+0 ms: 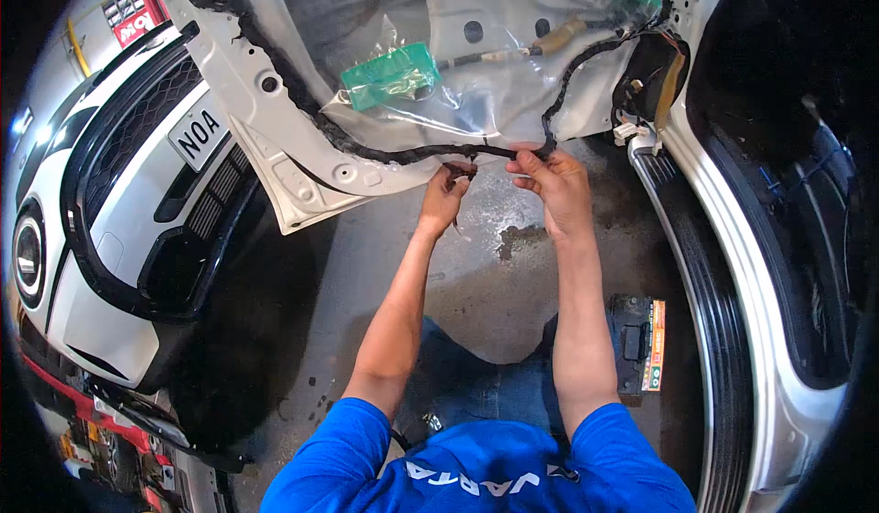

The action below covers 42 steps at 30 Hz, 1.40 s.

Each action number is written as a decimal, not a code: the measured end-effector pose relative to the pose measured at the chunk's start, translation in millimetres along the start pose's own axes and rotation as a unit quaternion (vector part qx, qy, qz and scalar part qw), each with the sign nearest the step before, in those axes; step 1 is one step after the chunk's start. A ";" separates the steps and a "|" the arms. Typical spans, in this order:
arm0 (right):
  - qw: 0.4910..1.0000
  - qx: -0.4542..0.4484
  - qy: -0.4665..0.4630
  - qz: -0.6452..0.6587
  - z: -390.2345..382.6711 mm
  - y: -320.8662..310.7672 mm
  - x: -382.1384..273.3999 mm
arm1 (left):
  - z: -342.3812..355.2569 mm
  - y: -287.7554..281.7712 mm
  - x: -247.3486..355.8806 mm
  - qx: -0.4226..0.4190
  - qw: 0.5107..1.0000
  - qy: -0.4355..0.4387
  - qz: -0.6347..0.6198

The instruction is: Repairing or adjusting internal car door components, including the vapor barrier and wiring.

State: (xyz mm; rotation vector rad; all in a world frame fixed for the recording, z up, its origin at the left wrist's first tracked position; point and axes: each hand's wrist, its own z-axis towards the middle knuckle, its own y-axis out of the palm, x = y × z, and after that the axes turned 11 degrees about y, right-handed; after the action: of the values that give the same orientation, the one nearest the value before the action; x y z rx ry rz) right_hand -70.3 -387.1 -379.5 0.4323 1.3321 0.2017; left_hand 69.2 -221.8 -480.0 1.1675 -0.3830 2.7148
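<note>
A bare white car door (265,137) stands in front of me with its inner side exposed. Clear plastic sheeting (476,101) covers its middle, edged by a thick, uneven black sealant strip (403,157). At the door's lower edge my right hand (558,188) pinches the strip between thumb and fingers, near the bend where it turns upward. Just left of it, my left hand (443,200) is closed below the strip, fingertips together around something small and dark that I cannot make out. Green tape patches (392,77) show at the sheeting.
The car's sill with a ribbed running board (700,311) runs down the right. A car battery (632,343) with a colourful label stands on the floor beside my right arm. Wiring connectors (626,133) hang at the door's hinge side. Another white car (119,247) is close on the left.
</note>
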 end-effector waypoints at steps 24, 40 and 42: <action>0.998 0.003 -0.063 0.015 6.9 5.0 -7.2 | 3.2 51.3 20.3 0.277 0.925 0.065 0.252; 0.994 0.007 -0.111 0.011 29.5 0.1 -11.4 | -5.0 26.1 20.9 0.368 0.918 0.022 0.149; 0.992 0.014 -0.126 0.017 33.8 8.0 -15.1 | -8.4 -18.0 15.5 0.382 0.904 0.082 0.171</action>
State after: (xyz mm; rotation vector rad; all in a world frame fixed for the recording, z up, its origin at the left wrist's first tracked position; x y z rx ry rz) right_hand -40.2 -392.0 -356.8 0.4879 1.0812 0.1512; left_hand 57.3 -201.4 -471.2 1.0598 0.6302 3.3686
